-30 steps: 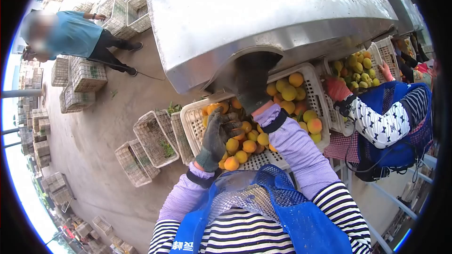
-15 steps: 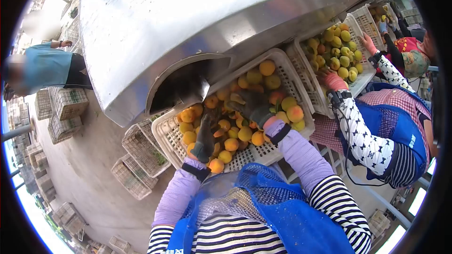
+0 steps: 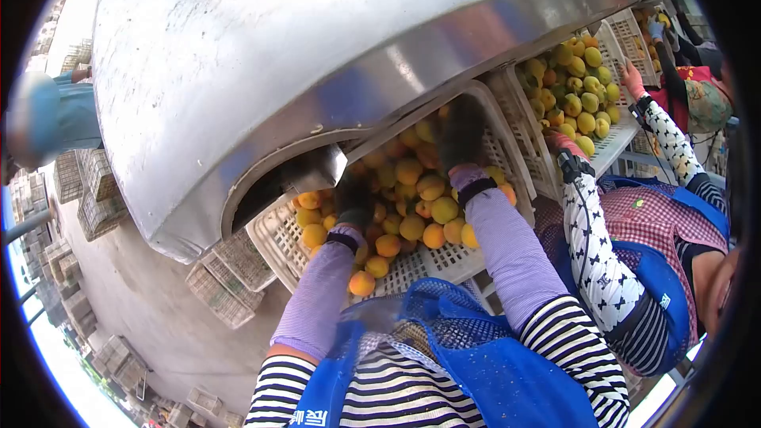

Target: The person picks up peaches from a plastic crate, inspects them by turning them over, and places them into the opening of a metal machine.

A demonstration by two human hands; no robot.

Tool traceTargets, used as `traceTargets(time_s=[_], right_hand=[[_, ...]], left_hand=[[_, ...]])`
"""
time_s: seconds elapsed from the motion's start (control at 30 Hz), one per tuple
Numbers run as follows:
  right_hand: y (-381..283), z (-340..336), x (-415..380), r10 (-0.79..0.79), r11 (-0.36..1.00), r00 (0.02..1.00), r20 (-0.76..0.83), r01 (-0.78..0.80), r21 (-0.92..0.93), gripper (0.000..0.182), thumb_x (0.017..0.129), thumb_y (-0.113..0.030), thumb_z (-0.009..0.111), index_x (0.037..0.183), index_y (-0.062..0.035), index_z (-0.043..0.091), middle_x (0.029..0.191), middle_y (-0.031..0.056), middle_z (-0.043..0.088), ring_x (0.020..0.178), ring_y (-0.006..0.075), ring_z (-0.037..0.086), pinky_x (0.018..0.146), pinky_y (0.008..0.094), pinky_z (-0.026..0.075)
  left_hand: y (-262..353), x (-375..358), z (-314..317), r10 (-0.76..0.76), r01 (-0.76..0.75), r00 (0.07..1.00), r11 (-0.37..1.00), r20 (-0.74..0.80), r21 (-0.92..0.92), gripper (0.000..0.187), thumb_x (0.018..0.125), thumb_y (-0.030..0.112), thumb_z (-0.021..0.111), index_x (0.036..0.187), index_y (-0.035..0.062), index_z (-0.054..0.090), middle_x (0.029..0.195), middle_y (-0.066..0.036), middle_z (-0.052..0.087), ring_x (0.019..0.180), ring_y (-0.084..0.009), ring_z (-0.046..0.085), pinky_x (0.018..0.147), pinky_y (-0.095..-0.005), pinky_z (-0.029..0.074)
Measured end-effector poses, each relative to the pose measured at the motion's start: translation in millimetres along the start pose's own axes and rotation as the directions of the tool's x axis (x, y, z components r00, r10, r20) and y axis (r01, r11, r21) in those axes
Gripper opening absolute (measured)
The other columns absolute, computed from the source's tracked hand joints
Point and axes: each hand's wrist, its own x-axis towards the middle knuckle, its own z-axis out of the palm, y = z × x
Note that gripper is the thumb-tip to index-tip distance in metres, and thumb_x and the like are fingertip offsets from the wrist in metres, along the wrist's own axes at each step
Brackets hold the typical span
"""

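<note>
Head view: two gloved hands deep in a crate of orange and yellow fruit

Head view: the fruit lies loosely heaped in a pale, slotted crate directly in front of the person, partly beneath the curved edge of a large metal housing. The left hand, in a dark glove, is down among the fruit on the crate's left side, just beside the metal flap at the housing's opening. The right hand, also dark-gloved, reaches farther in, near the crate's right wall. Shade hides the fingers of both, so whether either hand is open, closed or gripping a fruit cannot be told. One orange fruit sits near the crate's front edge, nearest the blue apron.

To the right, a second crate holds greenish-yellow fruit; a co-worker's pink-gloved hand is at its near end, the other at its far side. Slatted crates stand on the floor at left.
</note>
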Motion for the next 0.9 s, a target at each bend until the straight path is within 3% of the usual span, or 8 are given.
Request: traceTargets(time_s=[0.13, 0.27, 0.3, 0.37, 0.43, 0.63, 0.8, 0.9], right_hand=[[2, 10, -8, 0.027, 0.996, 0.995, -0.098, -0.019, 0.085, 0.077, 0.079, -0.032, 0.073, 0.142, -0.0024, 0.040, 0.144, 0.0259, 0.042, 0.134, 0.0432, 0.041, 0.112, 0.0515, 0.033], [6, 18, -7, 0.047, 0.974, 0.987, -0.152, -0.012, 0.224, 0.077, 0.076, -0.026, 0.078, 0.138, -0.0013, 0.040, 0.140, 0.0256, 0.045, 0.131, 0.0425, 0.043, 0.110, 0.0492, 0.037], [8, 23, -6, 0.019, 0.979, 0.974, -0.225, 0.027, 0.201, 0.076, 0.075, -0.024, 0.078, 0.137, -0.0011, 0.041, 0.138, 0.0249, 0.046, 0.130, 0.0411, 0.044, 0.109, 0.0482, 0.038], [3, -2, -10, -0.015, 0.832, 0.928, 0.371, -0.194, 0.520, 0.078, 0.075, -0.021, 0.078, 0.139, 0.0000, 0.038, 0.141, 0.0245, 0.044, 0.131, 0.0353, 0.045, 0.108, 0.0439, 0.039], [-19, -48, -39, -0.220, 0.656, 0.849, 0.480, -0.235, 0.717, 0.076, 0.075, -0.017, 0.077, 0.138, -0.0001, 0.040, 0.139, 0.0211, 0.046, 0.130, 0.0299, 0.047, 0.107, 0.0414, 0.040], [-76, -131, -104, -0.617, 0.247, 0.756, 0.221, -0.080, 0.966, 0.078, 0.074, -0.018, 0.079, 0.140, -0.0008, 0.042, 0.136, 0.0161, 0.052, 0.127, 0.0267, 0.050, 0.107, 0.0389, 0.041], [-79, -171, -117, -0.485, 0.353, 0.838, 0.251, -0.075, 0.933, 0.079, 0.074, -0.026, 0.083, 0.139, -0.0024, 0.045, 0.131, 0.0151, 0.054, 0.122, 0.0273, 0.055, 0.103, 0.0382, 0.046], [-83, -191, -130, -0.469, 0.461, 0.826, 0.312, -0.073, 0.884, 0.084, 0.069, -0.031, 0.087, 0.137, -0.0021, 0.047, 0.127, 0.0171, 0.056, 0.116, 0.0311, 0.058, 0.098, 0.0401, 0.048]], left_hand=[[5, -1, -11, -0.100, 0.099, 0.995, 0.970, 0.006, -0.221, 0.046, 0.090, 0.027, 0.058, 0.131, 0.0044, 0.054, 0.136, -0.017, 0.054, 0.128, -0.0330, 0.049, 0.110, -0.0436, 0.037], [10, -15, -77, 0.112, -0.112, 0.989, 0.994, 0.097, -0.009, 0.037, 0.091, 0.021, 0.058, 0.124, 0.0039, 0.060, 0.127, -0.015, 0.060, 0.118, -0.0314, 0.057, 0.103, -0.0381, 0.044], [-9, -16, -58, 0.089, -0.039, 0.989, 0.926, 0.116, -0.376, 0.036, 0.092, 0.022, 0.057, 0.123, 0.0037, 0.061, 0.124, -0.014, 0.062, 0.114, -0.0304, 0.059, 0.100, -0.0372, 0.046], [-44, -23, -16, 0.079, 0.120, 0.980, 0.506, 0.184, -0.854, 0.035, 0.095, 0.026, 0.056, 0.121, 0.0032, 0.062, 0.118, -0.014, 0.065, 0.107, -0.0281, 0.062, 0.095, -0.0354, 0.050], [-40, -37, -44, 0.096, 0.277, 0.954, 0.085, 0.284, -0.957, 0.036, 0.098, 0.029, 0.054, 0.122, 0.0024, 0.061, 0.114, -0.014, 0.067, 0.101, -0.0256, 0.064, 0.090, -0.0333, 0.052], [33, -110, -246, 0.248, 0.529, 0.846, -0.487, 0.471, -0.694, 0.049, 0.099, 0.036, 0.054, 0.134, 0.0013, 0.051, 0.115, -0.014, 0.066, 0.101, -0.0213, 0.063, 0.090, -0.0339, 0.052], [30, -126, -244, 0.169, 0.182, 0.978, -0.385, 0.125, -0.905, 0.070, 0.087, 0.029, 0.073, 0.143, 0.0008, 0.043, 0.132, -0.014, 0.057, 0.118, -0.0220, 0.057, 0.100, -0.0352, 0.047], [23, -129, -235, 0.141, -0.123, 0.983, 0.030, -0.117, -0.992, 0.069, 0.086, 0.018, 0.074, 0.143, -0.0009, 0.042, 0.135, -0.015, 0.056, 0.123, -0.0240, 0.055, 0.104, -0.0361, 0.044]])
